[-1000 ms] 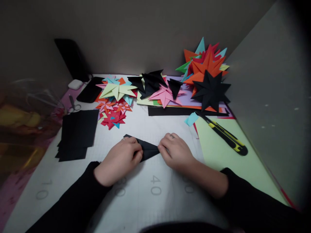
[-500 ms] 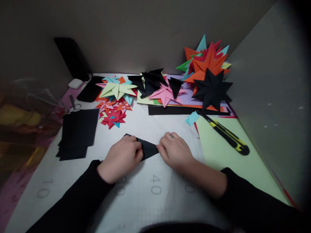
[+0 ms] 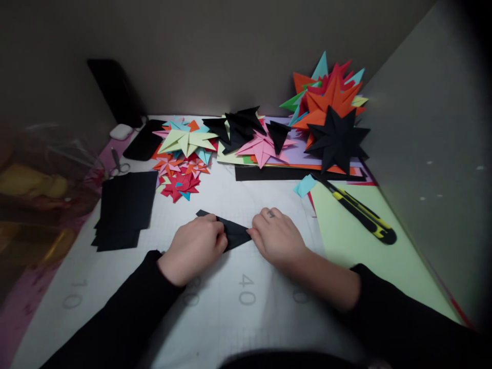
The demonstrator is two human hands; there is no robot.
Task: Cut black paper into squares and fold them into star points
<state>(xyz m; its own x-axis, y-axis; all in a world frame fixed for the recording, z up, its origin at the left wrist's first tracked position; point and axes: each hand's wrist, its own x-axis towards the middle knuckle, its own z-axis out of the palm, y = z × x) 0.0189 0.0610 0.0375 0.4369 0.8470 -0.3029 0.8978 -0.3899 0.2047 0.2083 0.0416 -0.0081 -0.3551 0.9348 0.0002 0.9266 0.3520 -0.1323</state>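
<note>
A folded piece of black paper [image 3: 235, 234] lies on the white gridded mat between my hands, tapering to a point at the right. My left hand [image 3: 198, 246] is closed over its wide left part, thumb tucked against the curled fingers, and covers much of it. At the tapered tip, my right hand [image 3: 277, 237] pinches the paper between thumb and curled fingers. Farther left lies a stack of black paper squares [image 3: 126, 202]. Folded black paper pieces [image 3: 244, 128] rest beyond my hands, beside a pink paper star [image 3: 263, 148].
Small coloured paper stars [image 3: 180, 184] lie at the back left, near scissors [image 3: 118, 163] and a black phone [image 3: 144, 139]. A yellow-black utility knife [image 3: 361, 212] lies on pale green paper [image 3: 346, 271]. Large folded stars, one of them black [image 3: 338, 139], stand at the back right.
My left hand has shifted very slightly to the right along the black paper. My right hand keeps its pinch at the tip. The whole view has drifted a little.
</note>
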